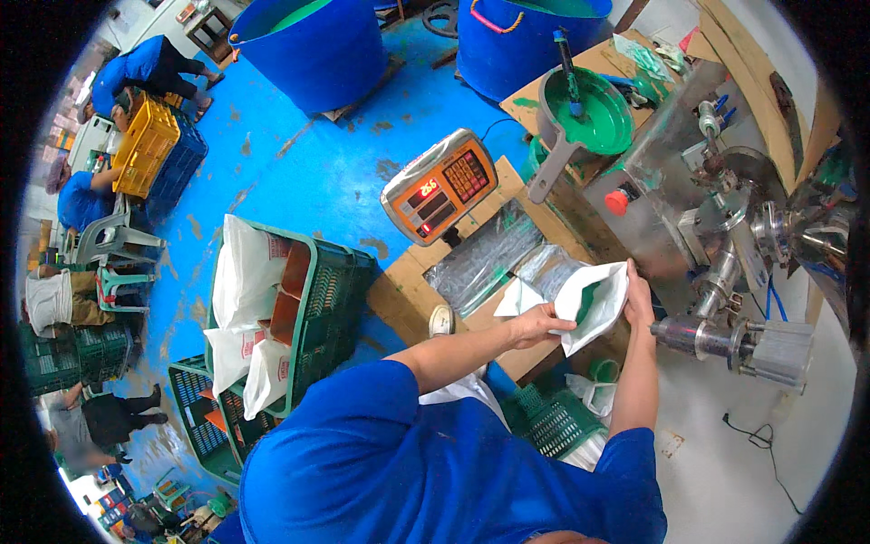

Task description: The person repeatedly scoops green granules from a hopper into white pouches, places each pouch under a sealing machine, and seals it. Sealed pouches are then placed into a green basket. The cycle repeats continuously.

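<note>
Head view: the left hand (541, 326) pinched one rim of a white pouch (600, 306), thumb inside; the right hand (639, 296) curled around its far side, fingers partly hidden. The open-mouthed pouch, containing a green substance (587, 298), was right of the digital weighing scale (441, 188) and its film-covered platform (482, 257).
</note>
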A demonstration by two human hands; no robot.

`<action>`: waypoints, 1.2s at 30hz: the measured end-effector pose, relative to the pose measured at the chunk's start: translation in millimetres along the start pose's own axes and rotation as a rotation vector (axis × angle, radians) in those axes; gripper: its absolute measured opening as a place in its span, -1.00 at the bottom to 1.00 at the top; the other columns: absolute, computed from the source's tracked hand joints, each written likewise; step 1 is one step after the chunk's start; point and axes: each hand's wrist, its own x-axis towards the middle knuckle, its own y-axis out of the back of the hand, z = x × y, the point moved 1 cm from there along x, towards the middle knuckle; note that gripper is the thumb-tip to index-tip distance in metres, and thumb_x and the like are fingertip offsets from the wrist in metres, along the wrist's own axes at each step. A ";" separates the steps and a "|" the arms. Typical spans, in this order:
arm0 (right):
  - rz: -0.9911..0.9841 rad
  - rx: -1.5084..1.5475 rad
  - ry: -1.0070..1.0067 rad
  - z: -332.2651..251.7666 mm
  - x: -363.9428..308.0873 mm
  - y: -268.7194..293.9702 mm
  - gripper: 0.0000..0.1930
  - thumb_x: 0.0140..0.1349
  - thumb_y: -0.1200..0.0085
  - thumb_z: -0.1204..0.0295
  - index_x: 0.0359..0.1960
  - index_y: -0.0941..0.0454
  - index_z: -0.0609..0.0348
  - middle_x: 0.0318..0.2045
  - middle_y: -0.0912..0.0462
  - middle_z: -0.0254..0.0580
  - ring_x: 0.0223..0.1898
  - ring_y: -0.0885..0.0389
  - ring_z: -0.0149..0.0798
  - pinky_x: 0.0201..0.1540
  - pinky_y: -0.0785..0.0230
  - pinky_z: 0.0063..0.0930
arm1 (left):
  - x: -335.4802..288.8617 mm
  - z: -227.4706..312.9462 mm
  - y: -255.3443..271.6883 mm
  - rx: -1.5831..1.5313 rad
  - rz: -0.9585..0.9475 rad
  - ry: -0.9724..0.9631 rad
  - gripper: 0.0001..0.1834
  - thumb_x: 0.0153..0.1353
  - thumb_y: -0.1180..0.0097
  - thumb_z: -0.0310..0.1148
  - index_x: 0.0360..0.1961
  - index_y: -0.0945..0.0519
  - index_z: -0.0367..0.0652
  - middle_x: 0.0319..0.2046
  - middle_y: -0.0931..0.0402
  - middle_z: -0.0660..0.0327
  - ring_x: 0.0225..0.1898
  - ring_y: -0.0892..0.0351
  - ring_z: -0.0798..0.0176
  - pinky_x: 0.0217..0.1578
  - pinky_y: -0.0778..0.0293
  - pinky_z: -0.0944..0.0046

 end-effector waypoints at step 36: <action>-1.077 -0.513 0.674 50.2 -315.1 -550.5 -0.66 0.07 -0.15 0.41 -0.58 -0.15 0.14 -0.61 -0.15 -0.44 -0.50 -0.11 -0.51 -0.48 -0.08 -0.56 | -515.5 -52.1 141.2 -0.543 1.060 -1.015 -0.82 0.10 -0.13 -0.45 -0.25 -0.51 -0.22 -0.29 -0.53 0.25 -0.22 -0.49 0.36 -0.20 -0.40 0.33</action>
